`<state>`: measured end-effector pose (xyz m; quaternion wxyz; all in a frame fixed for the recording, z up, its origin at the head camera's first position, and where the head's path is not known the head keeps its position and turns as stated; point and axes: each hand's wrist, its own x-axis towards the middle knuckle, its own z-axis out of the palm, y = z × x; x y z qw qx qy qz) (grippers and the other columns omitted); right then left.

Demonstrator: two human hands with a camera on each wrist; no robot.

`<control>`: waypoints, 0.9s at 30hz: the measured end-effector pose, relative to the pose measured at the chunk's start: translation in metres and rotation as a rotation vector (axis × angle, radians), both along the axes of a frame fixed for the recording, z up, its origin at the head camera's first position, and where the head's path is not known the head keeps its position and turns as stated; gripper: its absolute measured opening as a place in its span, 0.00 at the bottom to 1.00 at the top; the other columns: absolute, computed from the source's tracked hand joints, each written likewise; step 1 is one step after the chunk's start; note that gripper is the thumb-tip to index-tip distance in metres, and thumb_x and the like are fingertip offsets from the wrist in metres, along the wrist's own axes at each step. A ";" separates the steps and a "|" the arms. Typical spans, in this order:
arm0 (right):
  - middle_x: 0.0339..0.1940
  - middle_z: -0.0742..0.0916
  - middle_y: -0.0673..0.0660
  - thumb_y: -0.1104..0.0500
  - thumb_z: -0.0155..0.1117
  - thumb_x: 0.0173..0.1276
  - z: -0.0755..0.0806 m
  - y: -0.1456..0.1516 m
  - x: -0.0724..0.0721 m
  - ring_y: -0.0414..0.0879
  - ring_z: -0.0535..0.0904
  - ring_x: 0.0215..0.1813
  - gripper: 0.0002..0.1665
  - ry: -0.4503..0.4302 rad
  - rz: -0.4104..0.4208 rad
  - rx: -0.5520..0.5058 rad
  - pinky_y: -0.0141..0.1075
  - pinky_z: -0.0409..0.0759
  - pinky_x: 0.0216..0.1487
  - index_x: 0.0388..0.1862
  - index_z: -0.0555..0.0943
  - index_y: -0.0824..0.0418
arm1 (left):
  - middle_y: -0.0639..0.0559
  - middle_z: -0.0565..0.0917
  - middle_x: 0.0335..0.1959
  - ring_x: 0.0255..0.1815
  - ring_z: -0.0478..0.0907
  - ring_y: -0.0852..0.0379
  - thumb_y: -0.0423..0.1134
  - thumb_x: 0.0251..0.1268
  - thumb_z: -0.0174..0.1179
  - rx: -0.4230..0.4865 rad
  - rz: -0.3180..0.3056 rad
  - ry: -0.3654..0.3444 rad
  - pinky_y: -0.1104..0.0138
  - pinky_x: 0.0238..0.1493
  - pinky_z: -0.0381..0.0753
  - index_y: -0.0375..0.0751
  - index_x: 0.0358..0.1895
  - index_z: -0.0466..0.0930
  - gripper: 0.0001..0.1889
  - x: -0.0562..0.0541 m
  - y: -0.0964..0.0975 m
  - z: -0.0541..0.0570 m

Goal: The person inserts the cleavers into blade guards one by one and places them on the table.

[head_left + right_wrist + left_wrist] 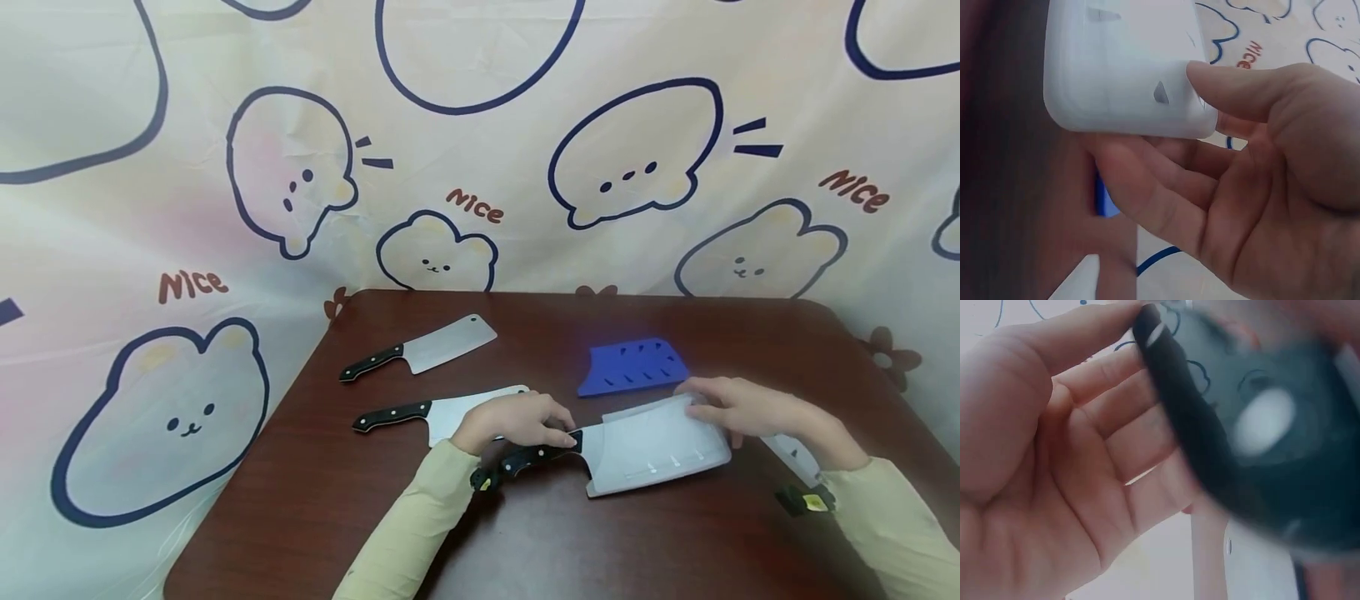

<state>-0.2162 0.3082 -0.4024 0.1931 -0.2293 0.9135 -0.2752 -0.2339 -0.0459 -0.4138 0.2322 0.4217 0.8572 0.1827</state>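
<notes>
My left hand [521, 419] pinches the black handle [534, 457] of a cleaver, near where handle and blade meet. A translucent white blade guard [660, 446] with small slots covers the cleaver's blade. Its far end is held by my right hand [738, 404]. In the right wrist view, the thumb [1235, 87] lies along one edge of the guard [1122, 75], with fingers behind its end. The left wrist view shows the dark handle [1185, 419] large and blurred, the thumb and fingertips against its edge.
On the brown table [517, 542], a bare cleaver [450, 343] lies at the back left. A second cleaver [450, 414] is partly hidden by my left hand. A blue blade guard [637, 367] lies behind the covered blade. Under my right wrist shows a whitish slotted piece [795, 454].
</notes>
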 end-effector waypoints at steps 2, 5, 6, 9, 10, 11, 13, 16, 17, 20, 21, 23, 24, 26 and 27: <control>0.52 0.81 0.62 0.48 0.57 0.73 -0.004 0.002 0.003 0.41 0.78 0.25 0.25 -0.040 0.004 0.000 0.40 0.81 0.21 0.64 0.72 0.58 | 0.61 0.86 0.45 0.40 0.79 0.71 0.49 0.71 0.58 -0.024 -0.018 0.034 0.74 0.45 0.78 0.50 0.53 0.83 0.14 0.002 0.003 -0.001; 0.51 0.79 0.62 0.48 0.57 0.74 -0.008 0.004 0.007 0.42 0.78 0.23 0.25 -0.091 -0.001 0.001 0.42 0.81 0.21 0.64 0.72 0.58 | 0.60 0.86 0.47 0.42 0.81 0.70 0.48 0.70 0.58 -0.053 -0.025 0.016 0.73 0.46 0.78 0.50 0.54 0.83 0.15 0.005 0.006 -0.002; 0.51 0.78 0.63 0.48 0.57 0.74 -0.009 0.005 0.009 0.42 0.78 0.23 0.24 -0.105 -0.002 -0.002 0.43 0.82 0.21 0.63 0.72 0.58 | 0.60 0.86 0.48 0.42 0.81 0.70 0.49 0.70 0.58 -0.061 -0.027 0.015 0.73 0.46 0.78 0.50 0.54 0.83 0.15 0.005 0.007 -0.003; 0.47 0.76 0.61 0.48 0.57 0.74 -0.010 0.008 0.012 0.43 0.79 0.23 0.22 -0.128 0.001 -0.007 0.42 0.82 0.21 0.61 0.73 0.57 | 0.62 0.86 0.47 0.42 0.80 0.70 0.50 0.71 0.57 -0.069 -0.030 0.017 0.73 0.47 0.78 0.52 0.55 0.83 0.15 0.007 0.009 -0.003; 0.45 0.76 0.60 0.49 0.57 0.74 -0.011 0.009 0.013 0.43 0.79 0.22 0.22 -0.133 0.004 -0.008 0.42 0.81 0.21 0.61 0.73 0.57 | 0.62 0.86 0.46 0.41 0.80 0.70 0.50 0.72 0.56 -0.067 -0.030 0.016 0.73 0.47 0.78 0.53 0.55 0.83 0.15 0.008 0.009 -0.003; 0.43 0.77 0.59 0.49 0.57 0.74 -0.010 0.010 0.014 0.43 0.79 0.21 0.22 -0.136 0.009 -0.006 0.41 0.81 0.20 0.61 0.73 0.57 | 0.62 0.86 0.45 0.39 0.80 0.70 0.50 0.72 0.55 -0.061 -0.032 0.008 0.73 0.46 0.78 0.52 0.54 0.83 0.15 0.009 0.009 -0.002; 0.37 0.79 0.56 0.50 0.57 0.74 -0.010 0.012 0.016 0.43 0.78 0.21 0.21 -0.142 0.019 0.001 0.39 0.81 0.20 0.61 0.74 0.58 | 0.61 0.86 0.41 0.36 0.81 0.68 0.50 0.73 0.54 -0.043 -0.032 -0.023 0.73 0.45 0.78 0.52 0.54 0.83 0.14 0.010 0.007 -0.001; 0.31 0.80 0.53 0.50 0.57 0.74 -0.007 0.015 0.020 0.42 0.78 0.23 0.22 -0.150 0.021 0.022 0.37 0.80 0.20 0.61 0.74 0.60 | 0.59 0.86 0.38 0.33 0.83 0.66 0.48 0.74 0.54 -0.020 -0.019 -0.083 0.73 0.44 0.79 0.50 0.53 0.83 0.14 0.012 0.001 0.002; 0.30 0.81 0.53 0.50 0.57 0.74 -0.005 0.017 0.020 0.42 0.78 0.24 0.23 -0.148 0.013 0.029 0.37 0.80 0.21 0.61 0.74 0.61 | 0.58 0.86 0.37 0.33 0.84 0.65 0.48 0.74 0.54 -0.014 -0.012 -0.094 0.73 0.44 0.79 0.49 0.53 0.83 0.14 0.013 -0.002 0.003; 0.32 0.81 0.54 0.48 0.57 0.74 -0.001 0.022 0.022 0.43 0.77 0.26 0.23 -0.116 -0.029 0.054 0.37 0.79 0.21 0.60 0.75 0.61 | 0.56 0.86 0.37 0.34 0.84 0.63 0.49 0.74 0.53 -0.012 0.016 -0.082 0.73 0.42 0.79 0.50 0.52 0.83 0.13 0.012 -0.013 0.006; 0.33 0.81 0.54 0.48 0.57 0.74 0.001 0.025 0.022 0.43 0.78 0.27 0.24 -0.105 -0.049 0.063 0.38 0.79 0.22 0.60 0.75 0.61 | 0.57 0.86 0.36 0.33 0.84 0.63 0.49 0.74 0.53 -0.017 0.024 -0.066 0.73 0.40 0.79 0.50 0.51 0.83 0.13 0.011 -0.018 0.007; 0.34 0.82 0.55 0.47 0.57 0.73 0.004 0.031 0.022 0.43 0.78 0.28 0.24 -0.084 -0.076 0.075 0.38 0.80 0.23 0.61 0.75 0.61 | 0.56 0.86 0.35 0.33 0.84 0.62 0.49 0.74 0.54 -0.026 0.044 -0.042 0.72 0.38 0.79 0.50 0.51 0.83 0.13 0.010 -0.028 0.009; 0.34 0.82 0.55 0.47 0.58 0.73 0.005 0.034 0.022 0.43 0.78 0.28 0.24 -0.074 -0.081 0.078 0.38 0.80 0.23 0.60 0.75 0.61 | 0.55 0.86 0.35 0.33 0.84 0.62 0.49 0.74 0.54 -0.026 0.053 -0.036 0.72 0.37 0.78 0.49 0.51 0.83 0.14 0.009 -0.034 0.010; 0.34 0.83 0.55 0.47 0.58 0.73 0.006 0.040 0.022 0.43 0.78 0.28 0.24 -0.059 -0.089 0.080 0.38 0.80 0.24 0.60 0.75 0.61 | 0.54 0.86 0.34 0.32 0.84 0.61 0.48 0.74 0.54 -0.030 0.071 -0.026 0.71 0.37 0.78 0.48 0.51 0.83 0.14 0.006 -0.045 0.011; 0.35 0.83 0.55 0.47 0.59 0.73 0.006 0.043 0.022 0.42 0.78 0.29 0.24 -0.047 -0.093 0.085 0.37 0.80 0.25 0.60 0.75 0.61 | 0.54 0.86 0.33 0.31 0.83 0.62 0.48 0.74 0.54 -0.032 0.081 -0.021 0.71 0.37 0.77 0.47 0.51 0.83 0.14 0.005 -0.051 0.012</control>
